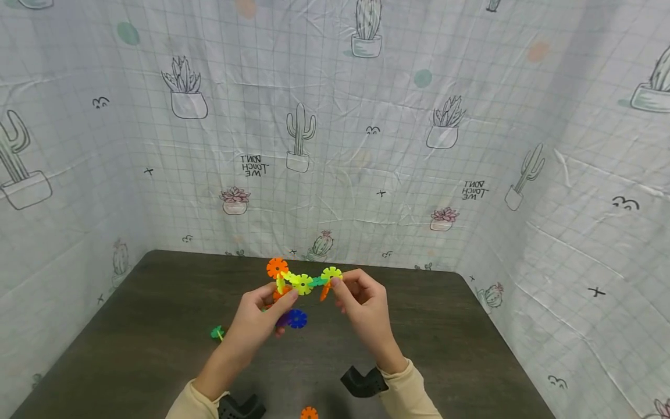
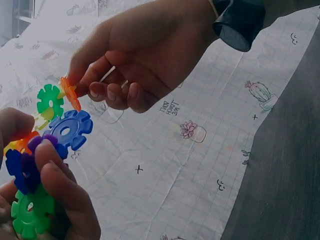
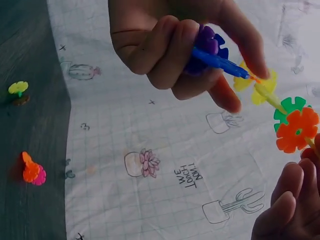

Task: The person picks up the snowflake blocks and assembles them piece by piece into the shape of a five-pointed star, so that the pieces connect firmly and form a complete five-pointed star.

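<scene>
Here we have a dark bench (image 1: 419, 326), and behind it and along both sides we find wrinkled pale cloth (image 1: 335, 192)! Across its printed grid (image 1: 209, 145) we spot potted cactuses (image 1: 299, 139), pink succulents (image 1: 235, 201), mirrored lettering (image 1: 254, 166), and round green and orange dots (image 1: 128, 33).

Wrinkled pale gridded sheet (image 1: 335, 198), cactus prints (image 1: 298, 137), behind and beside dark tabletop (image 1: 450, 343).

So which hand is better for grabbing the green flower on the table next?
Probably the left hand: the green flower lies on its side of the table, nearer to it than to the right hand. Both hands hold the flower chain, though.
</scene>
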A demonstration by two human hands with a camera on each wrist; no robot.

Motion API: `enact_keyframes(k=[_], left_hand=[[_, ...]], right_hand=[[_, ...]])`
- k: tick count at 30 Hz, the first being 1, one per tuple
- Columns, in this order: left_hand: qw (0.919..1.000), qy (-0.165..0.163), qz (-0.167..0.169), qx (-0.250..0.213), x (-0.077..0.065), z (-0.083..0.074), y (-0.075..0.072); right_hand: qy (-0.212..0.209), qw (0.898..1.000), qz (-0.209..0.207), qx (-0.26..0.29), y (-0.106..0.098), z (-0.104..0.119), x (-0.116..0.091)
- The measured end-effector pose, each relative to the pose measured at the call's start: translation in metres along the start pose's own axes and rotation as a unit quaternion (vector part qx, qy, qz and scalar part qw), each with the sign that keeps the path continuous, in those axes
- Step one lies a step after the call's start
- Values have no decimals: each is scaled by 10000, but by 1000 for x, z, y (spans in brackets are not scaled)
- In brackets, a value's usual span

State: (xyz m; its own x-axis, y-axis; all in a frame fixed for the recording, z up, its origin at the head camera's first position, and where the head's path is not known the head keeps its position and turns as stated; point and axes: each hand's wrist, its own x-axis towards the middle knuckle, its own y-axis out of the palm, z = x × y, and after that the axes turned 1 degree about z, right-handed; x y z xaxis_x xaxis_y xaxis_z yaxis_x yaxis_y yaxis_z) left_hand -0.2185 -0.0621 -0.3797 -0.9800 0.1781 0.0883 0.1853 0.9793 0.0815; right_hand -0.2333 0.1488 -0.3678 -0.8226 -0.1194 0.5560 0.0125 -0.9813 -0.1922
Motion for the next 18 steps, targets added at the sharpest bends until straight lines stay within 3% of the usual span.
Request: enact_keyframes(k=[6,18], left_hand=[[9992,-334,-79,-227,0,3,-7],[9959,-343,-48,-841,0,2,-10]], right_hand=[[-328,9989,337,-62,4,-1,-1],[-278,9981,516,206,2,-10,-3]])
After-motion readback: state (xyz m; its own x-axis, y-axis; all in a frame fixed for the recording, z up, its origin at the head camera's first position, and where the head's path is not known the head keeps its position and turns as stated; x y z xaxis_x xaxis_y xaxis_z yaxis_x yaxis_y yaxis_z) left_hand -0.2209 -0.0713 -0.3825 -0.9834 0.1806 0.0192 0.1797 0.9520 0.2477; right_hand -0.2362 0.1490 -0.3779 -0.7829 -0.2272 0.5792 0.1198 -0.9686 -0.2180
